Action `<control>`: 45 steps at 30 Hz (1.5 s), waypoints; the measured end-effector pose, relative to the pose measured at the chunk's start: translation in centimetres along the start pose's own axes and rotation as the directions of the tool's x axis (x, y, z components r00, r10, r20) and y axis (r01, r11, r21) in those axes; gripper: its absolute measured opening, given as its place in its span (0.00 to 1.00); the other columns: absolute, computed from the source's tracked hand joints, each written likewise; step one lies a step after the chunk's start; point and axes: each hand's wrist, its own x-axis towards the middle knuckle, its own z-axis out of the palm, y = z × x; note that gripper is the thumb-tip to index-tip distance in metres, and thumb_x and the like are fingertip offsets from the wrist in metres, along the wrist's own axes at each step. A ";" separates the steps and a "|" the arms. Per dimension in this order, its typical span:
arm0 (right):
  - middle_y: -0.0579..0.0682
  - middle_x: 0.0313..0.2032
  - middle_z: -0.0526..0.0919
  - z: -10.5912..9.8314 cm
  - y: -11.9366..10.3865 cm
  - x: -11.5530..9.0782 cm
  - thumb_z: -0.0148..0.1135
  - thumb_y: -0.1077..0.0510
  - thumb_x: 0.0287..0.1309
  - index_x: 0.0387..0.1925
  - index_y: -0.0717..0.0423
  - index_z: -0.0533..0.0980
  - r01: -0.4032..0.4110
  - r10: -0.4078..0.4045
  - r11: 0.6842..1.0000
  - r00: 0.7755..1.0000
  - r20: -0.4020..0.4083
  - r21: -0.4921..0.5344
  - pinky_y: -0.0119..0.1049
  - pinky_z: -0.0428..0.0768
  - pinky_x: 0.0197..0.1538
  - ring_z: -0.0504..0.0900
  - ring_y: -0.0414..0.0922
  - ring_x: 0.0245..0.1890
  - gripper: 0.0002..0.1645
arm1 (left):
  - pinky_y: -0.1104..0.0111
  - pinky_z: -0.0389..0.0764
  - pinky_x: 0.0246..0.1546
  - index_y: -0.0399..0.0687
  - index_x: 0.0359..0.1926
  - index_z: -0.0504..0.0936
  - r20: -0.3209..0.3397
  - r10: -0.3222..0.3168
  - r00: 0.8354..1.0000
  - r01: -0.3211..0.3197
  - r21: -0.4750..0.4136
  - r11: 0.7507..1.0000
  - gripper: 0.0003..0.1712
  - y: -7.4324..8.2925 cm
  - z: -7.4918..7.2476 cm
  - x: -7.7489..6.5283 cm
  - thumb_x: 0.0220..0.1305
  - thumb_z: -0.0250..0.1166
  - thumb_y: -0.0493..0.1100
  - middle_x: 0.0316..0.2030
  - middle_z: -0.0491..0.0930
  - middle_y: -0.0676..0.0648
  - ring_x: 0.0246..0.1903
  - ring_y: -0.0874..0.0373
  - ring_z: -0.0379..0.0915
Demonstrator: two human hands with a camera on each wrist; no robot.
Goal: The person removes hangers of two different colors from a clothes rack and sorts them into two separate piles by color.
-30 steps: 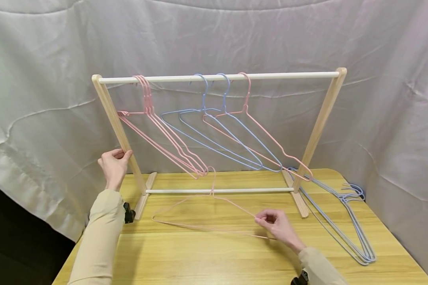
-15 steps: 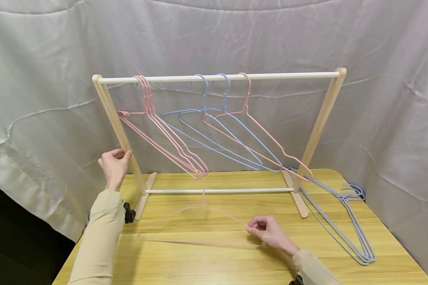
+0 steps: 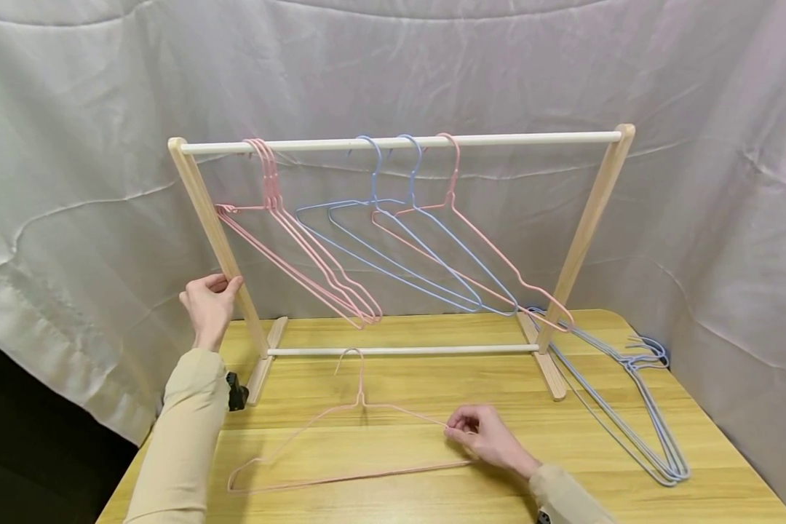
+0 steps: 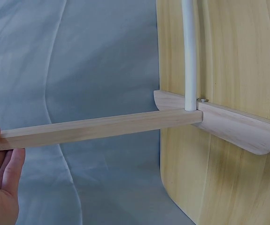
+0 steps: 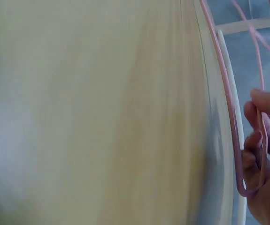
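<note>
My left hand point(image 3: 209, 306) grips the left wooden post point(image 3: 204, 200) of a garment rack, thumb on one side and fingers on the other, as the left wrist view also shows on the post point(image 4: 92, 129). With thumb and fingers, my right hand point(image 3: 490, 438) pinches a pink wire clothes hanger point(image 3: 360, 475) by its right shoulder. The hanger is low over the table in front of the rack, its hook pointing toward the rack's lower bar. In the right wrist view, the end of the pink hanger point(image 5: 238, 173) curves down by my palm.
On the rack's white top rail point(image 3: 524, 139) hang several pink hangers point(image 3: 301, 240) at left, two blue hangers point(image 3: 445, 258), and another pink hanger point(image 3: 491, 244) at right. Several grey-blue hangers point(image 3: 655, 415) lie on the table's right side. Grey curtain point(image 3: 393, 65) surrounds the table.
My right hand has moved toward me and slightly left, bringing the pink hanger down and away from the rack. My left hand has stayed on the post.
</note>
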 end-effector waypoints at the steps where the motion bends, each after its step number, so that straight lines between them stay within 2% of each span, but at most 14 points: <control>1: 0.51 0.24 0.83 0.1 0.0 0.0 0.69 0.63 0.58 0.30 0.57 0.83 -0.015 0.015 1.000 1.000 -0.011 -0.003 0.25 0.73 0.29 0.72 0.28 0.25 0.02 | 0.53 0.55 0.62 0.31 0.51 0.85 0.000 0.001 1.000 -0.001 0.000 1.000 0.22 0.0 0.0 0.0 0.67 0.67 0.46 0.49 0.84 0.29 0.62 0.42 0.58; 6: 0.45 0.23 0.81 0.5 0.1 -0.3 0.70 0.61 0.57 0.30 0.55 0.83 -0.071 0.069 0.997 0.997 -0.043 -0.042 0.26 0.73 0.29 0.71 0.29 0.24 0.02 | 0.52 0.55 0.62 0.31 0.51 0.85 0.004 -0.004 1.000 0.004 -0.004 1.000 0.22 0.0 0.0 0.0 0.67 0.67 0.47 0.50 0.84 0.29 0.63 0.42 0.58; 11: 0.41 0.22 0.78 0.7 0.4 -0.4 0.70 0.61 0.56 0.29 0.54 0.83 -0.080 0.077 0.993 0.996 -0.043 -0.087 0.26 0.71 0.26 0.69 0.28 0.22 0.02 | 0.52 0.55 0.64 0.31 0.51 0.85 0.002 -0.005 1.000 0.005 -0.005 1.000 0.22 0.0 0.0 0.0 0.67 0.67 0.47 0.50 0.84 0.29 0.63 0.42 0.58; 17: 0.41 0.22 0.79 0.7 0.4 -0.4 0.71 0.61 0.55 0.27 0.51 0.84 -0.083 0.080 0.993 0.996 -0.035 -0.088 0.25 0.69 0.25 0.69 0.28 0.21 0.03 | 0.52 0.55 0.64 0.31 0.51 0.85 -0.002 -0.002 1.000 0.002 -0.005 1.000 0.22 0.0 0.0 0.0 0.67 0.67 0.47 0.49 0.84 0.29 0.63 0.42 0.59; 30: 0.44 0.24 0.79 0.5 0.1 -0.4 0.72 0.60 0.55 0.29 0.55 0.84 -0.102 0.100 0.993 0.994 -0.038 -0.063 0.23 0.69 0.28 0.69 0.28 0.23 0.03 | 0.52 0.55 0.63 0.31 0.51 0.85 -0.003 -0.010 1.000 0.010 -0.011 1.000 0.21 0.0 0.0 0.1 0.66 0.68 0.45 0.49 0.83 0.28 0.63 0.42 0.59; 35: 0.47 0.24 0.79 -0.6 0.1 -0.1 0.70 0.65 0.56 0.32 0.61 0.84 -0.103 0.098 0.994 0.987 -0.129 -0.038 0.24 0.69 0.28 0.69 0.29 0.23 0.02 | 0.52 0.55 0.63 0.31 0.50 0.85 -0.008 -0.011 1.000 0.011 -0.005 1.000 0.21 0.0 0.0 0.1 0.66 0.68 0.45 0.49 0.84 0.29 0.62 0.42 0.59; 38: 0.52 0.23 0.82 -2.0 -0.1 0.4 0.69 0.67 0.56 0.34 0.65 0.84 -0.081 0.070 0.996 0.970 -0.233 -0.039 0.25 0.71 0.27 0.70 0.29 0.23 0.03 | 0.52 0.56 0.62 0.32 0.49 0.86 -0.014 -0.005 1.000 0.005 0.000 1.000 0.20 -0.1 0.1 0.1 0.65 0.68 0.45 0.48 0.84 0.29 0.61 0.43 0.60; 40: 0.56 0.27 0.85 -3.5 -0.5 0.8 0.67 0.67 0.58 0.37 0.68 0.83 -0.086 0.067 0.995 0.954 -0.293 -0.055 0.25 0.74 0.29 0.72 0.28 0.25 0.06 | 0.52 0.55 0.62 0.32 0.50 0.86 -0.012 -0.004 1.000 0.004 0.001 1.000 0.20 0.0 0.1 0.1 0.66 0.68 0.45 0.48 0.84 0.29 0.61 0.43 0.60; 43: 0.55 0.32 0.88 -6.6 -1.7 1.6 0.65 0.64 0.62 0.42 0.68 0.83 -0.137 0.106 0.989 0.911 -0.398 -0.051 0.25 0.77 0.34 0.76 0.28 0.28 0.10 | 0.52 0.55 0.61 0.31 0.50 0.86 -0.010 -0.001 1.000 0.001 -0.001 1.000 0.21 0.0 0.1 0.1 0.66 0.68 0.45 0.48 0.84 0.29 0.61 0.42 0.60; 45: 0.48 0.31 0.88 -9.1 -2.9 2.3 0.64 0.63 0.65 0.44 0.69 0.83 -0.145 0.137 0.989 0.875 -0.464 0.018 0.25 0.77 0.36 0.77 0.29 0.28 0.12 | 0.52 0.56 0.60 0.31 0.50 0.86 -0.010 -0.001 1.000 0.001 0.000 1.000 0.21 -0.1 0.1 0.1 0.66 0.68 0.45 0.48 0.84 0.29 0.61 0.42 0.59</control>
